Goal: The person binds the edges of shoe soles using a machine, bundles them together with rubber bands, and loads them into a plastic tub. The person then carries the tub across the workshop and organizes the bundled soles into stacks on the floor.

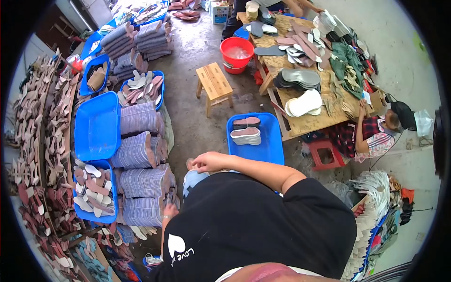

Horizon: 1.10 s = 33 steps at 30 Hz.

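Observation:
My right hand (211,161) is in front of my body, above light blue trousers (193,180). Its fingers are curled together, and no object shows in them. Low on the left, my left hand (170,212) is beside tied stacks of striped insoles (143,181); its fingers are too small and partly hidden to read. Ahead of my right hand, a blue bin (270,149) on the floor holds two small piles of insoles (245,136). I cannot tell whether my left hand touches the stacks.
A wooden stool (215,83) and a red basin (236,50) stand ahead. On the right, a wooden table (300,123) bears insoles; a person (361,136) sits beside it. Blue bins (97,127) and shelves of insoles (35,122) line the left.

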Each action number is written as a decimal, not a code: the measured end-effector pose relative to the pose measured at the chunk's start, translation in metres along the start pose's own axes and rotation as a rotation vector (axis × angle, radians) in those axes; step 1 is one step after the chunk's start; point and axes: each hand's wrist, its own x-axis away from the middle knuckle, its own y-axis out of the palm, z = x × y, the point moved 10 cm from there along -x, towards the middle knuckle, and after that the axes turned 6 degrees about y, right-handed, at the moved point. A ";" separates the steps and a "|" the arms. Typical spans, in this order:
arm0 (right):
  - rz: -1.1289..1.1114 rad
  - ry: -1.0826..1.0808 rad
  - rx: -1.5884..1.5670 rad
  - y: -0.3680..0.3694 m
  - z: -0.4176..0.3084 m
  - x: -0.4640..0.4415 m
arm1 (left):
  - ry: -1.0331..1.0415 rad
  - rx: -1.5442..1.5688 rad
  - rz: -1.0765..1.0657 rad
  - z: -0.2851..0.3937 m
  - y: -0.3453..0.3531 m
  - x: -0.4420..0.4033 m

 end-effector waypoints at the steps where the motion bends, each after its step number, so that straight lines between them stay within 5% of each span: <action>1: -0.031 -0.014 0.021 0.012 -0.003 0.003 | -0.093 0.151 0.031 -0.052 0.002 0.010; 2: -0.070 -0.032 0.045 0.026 -0.006 0.005 | -0.183 0.301 0.076 -0.101 0.004 0.022; 4: -0.093 -0.065 0.077 0.051 -0.010 0.011 | -0.008 0.179 0.224 -0.139 -0.003 0.049; 7: -0.217 -0.125 0.158 0.099 -0.030 0.019 | -0.143 0.423 0.186 -0.197 0.024 0.095; 13: -0.526 -0.237 0.257 0.235 -0.060 0.035 | -0.079 0.548 0.458 -0.191 0.073 0.223; 17: -0.712 -0.269 0.341 0.349 -0.095 0.056 | 0.057 0.224 0.564 -0.235 0.094 0.317; 20: -0.865 -0.351 0.368 0.458 -0.143 0.086 | -0.032 0.288 0.751 -0.327 0.113 0.412; 22: -0.943 -0.404 0.381 0.540 -0.177 0.121 | -0.297 0.351 0.640 -0.382 0.145 0.484; 23: -0.988 -0.413 0.351 0.578 -0.195 0.141 | -0.276 0.136 0.759 -0.470 0.179 0.483; 25: -1.066 -0.448 0.322 0.655 -0.224 0.181 | -0.423 0.220 0.803 -0.537 0.210 0.553; 29: -1.328 -0.645 0.517 0.775 -0.263 0.258 | -0.711 0.489 1.005 -0.609 0.251 0.673; 33: -1.431 -0.730 0.648 0.872 -0.259 0.264 | -0.565 0.887 1.258 -0.687 0.284 0.669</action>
